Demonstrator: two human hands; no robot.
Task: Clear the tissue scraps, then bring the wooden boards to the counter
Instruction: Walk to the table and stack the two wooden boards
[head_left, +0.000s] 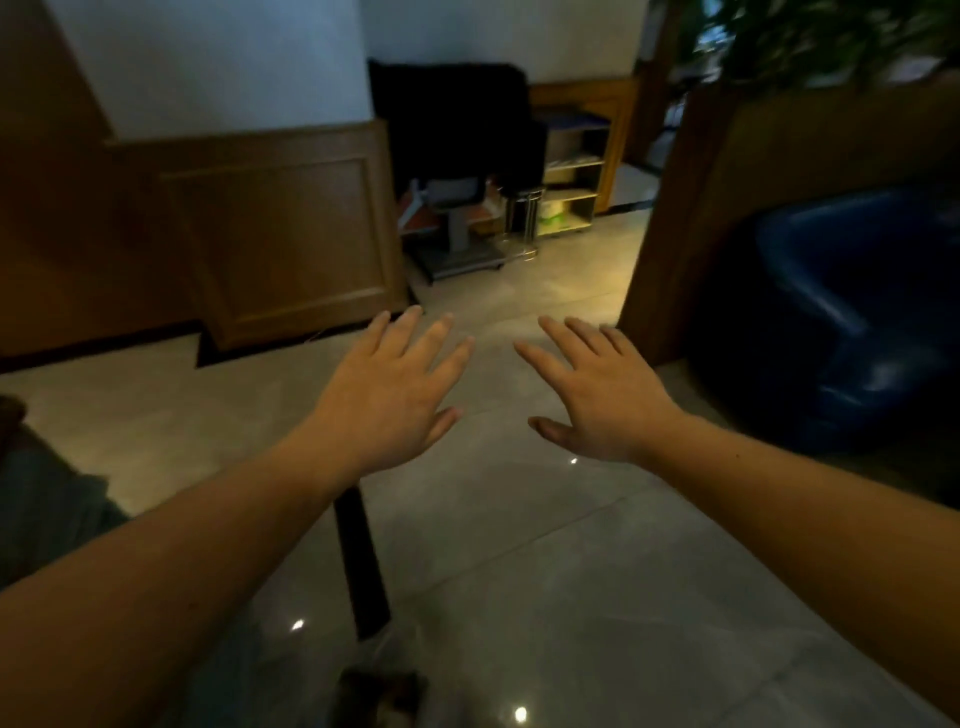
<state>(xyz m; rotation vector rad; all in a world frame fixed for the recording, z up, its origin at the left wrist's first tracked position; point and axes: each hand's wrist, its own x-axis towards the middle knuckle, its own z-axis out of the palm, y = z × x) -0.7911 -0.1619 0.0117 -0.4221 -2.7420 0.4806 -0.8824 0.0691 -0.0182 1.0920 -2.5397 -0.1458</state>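
My left hand (387, 395) and my right hand (602, 392) are stretched out in front of me, palms down, fingers spread, side by side above a pale tiled floor (545, 571). Neither hand holds anything. No tissue scraps and no wooden boards show in this view. The picture is dim and blurred.
A wood-panelled wall (270, 234) stands ahead on the left. A wooden partition (691, 218) and a dark blue seat (841, 312) are on the right. Between them, a passage leads to a black chair (457, 135), a metal bin (524, 218) and a small shelf cart (571, 176). A dark strip (361, 561) lies below my left arm.
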